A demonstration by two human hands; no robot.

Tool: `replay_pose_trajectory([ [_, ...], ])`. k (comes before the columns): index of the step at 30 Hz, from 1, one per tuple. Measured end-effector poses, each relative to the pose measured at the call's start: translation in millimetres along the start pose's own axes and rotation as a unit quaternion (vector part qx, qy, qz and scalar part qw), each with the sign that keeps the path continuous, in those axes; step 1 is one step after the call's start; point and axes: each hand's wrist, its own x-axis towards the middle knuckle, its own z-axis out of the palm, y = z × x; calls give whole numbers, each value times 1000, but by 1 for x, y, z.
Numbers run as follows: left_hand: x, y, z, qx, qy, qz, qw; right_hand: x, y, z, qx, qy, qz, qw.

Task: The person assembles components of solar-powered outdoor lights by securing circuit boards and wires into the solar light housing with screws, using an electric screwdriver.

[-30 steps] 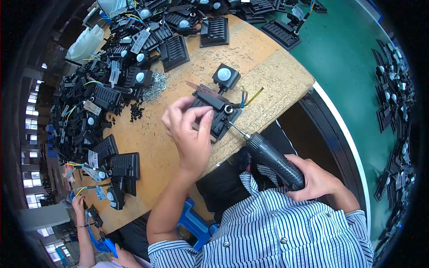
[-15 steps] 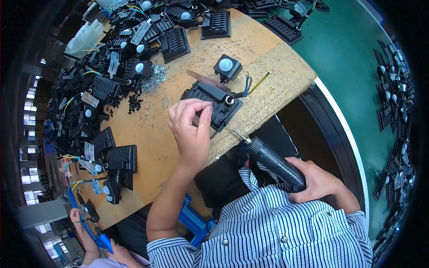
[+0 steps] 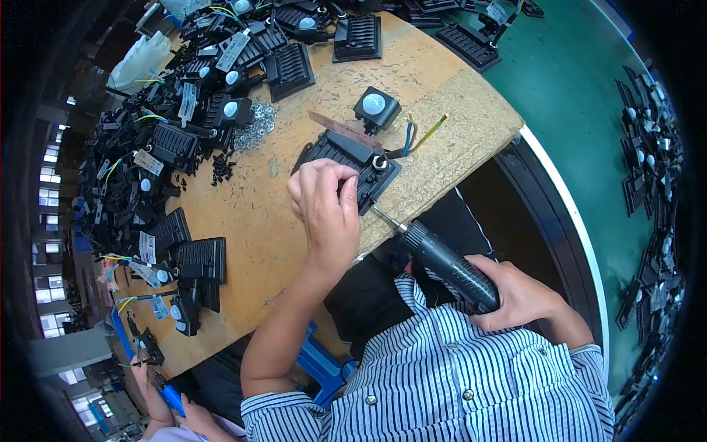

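Observation:
My right hand point(image 3: 519, 296) is wrapped round the rear of a black electric screwdriver point(image 3: 451, 265), whose thin bit points up and left to the near edge of a black floodlight point(image 3: 345, 149). That floodlight lies with its ribbed back up at the table corner. A motion sensor point(image 3: 375, 104) with a white dome is joined to it, and cut wires point(image 3: 423, 136) stick out beside a cable gland. Over the floodlight's near left side, my left hand point(image 3: 324, 210) has thumb and fingers pinched together; I cannot tell what they hold. The hand covers part of the housing.
Many floodlights with sensors point(image 3: 177, 144) are heaped on the wooden table's point(image 3: 250, 221) left and far sides. Near them lie metal washers point(image 3: 258, 127) and small black screws point(image 3: 221, 168). A green surface point(image 3: 560, 110) carries more lights at right. Another person's hand point(image 3: 199, 416) holds a blue tool at lower left.
My left hand has moved slightly right and lower over the floodlight, its fingers more curled. The screwdriver has shifted a little up and left, its bit closer to the floodlight's edge.

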Motion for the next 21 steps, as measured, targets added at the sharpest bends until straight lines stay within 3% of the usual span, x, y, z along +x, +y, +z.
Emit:
replay_pose_trajectory([
  [21, 1, -5, -1, -57, -10, -16, 998, 5, -11, 5, -40, 36, 6, 999],
])
